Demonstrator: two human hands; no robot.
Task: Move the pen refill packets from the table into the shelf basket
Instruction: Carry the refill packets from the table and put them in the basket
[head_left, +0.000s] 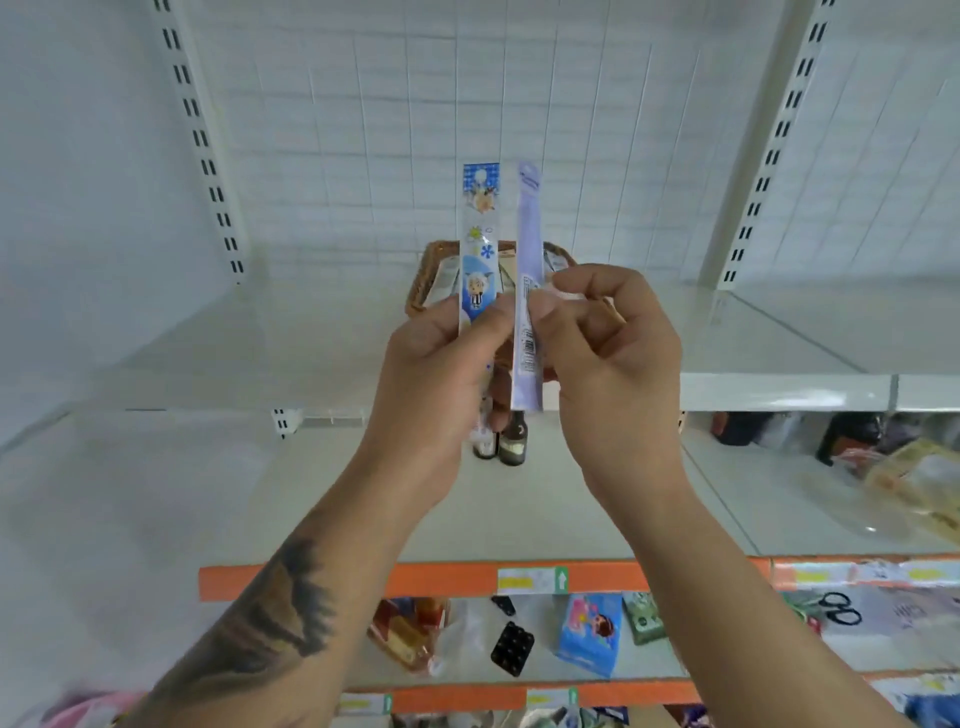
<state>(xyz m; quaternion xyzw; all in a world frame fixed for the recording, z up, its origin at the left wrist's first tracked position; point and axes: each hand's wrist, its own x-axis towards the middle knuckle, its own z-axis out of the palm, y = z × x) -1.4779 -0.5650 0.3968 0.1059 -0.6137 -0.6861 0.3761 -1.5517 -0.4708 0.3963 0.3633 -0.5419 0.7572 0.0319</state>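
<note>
Forearms reach up from the bottom of the view, the left one tattooed, and meet in front of a white shelf (779, 384). On that shelf, straight behind the hands, sits the woven basket (415, 296), already holding a few flat packets. Below it a lower shelf carries two small dark bottles (503, 446), and lower still come orange-edged shelves of mixed goods.

Left hand (441, 364) has its grip curled round the blue cartoon packet (477, 260), thumb across the lower part, the packet standing upright. Right hand (613, 353) pinches the pale lilac packet (529, 291) between thumb and fingers near its middle; it too stands upright, just beside the blue one, and I cannot tell whether the two touch. Both packets are in the air, in front of the basket and not yet inside it.

Judging by this, the step is the drop-in. To do it well, carry both packets forward over the basket rim, tip them flat to lie with those already there, then release low so neither slides off onto the shelf.
</note>
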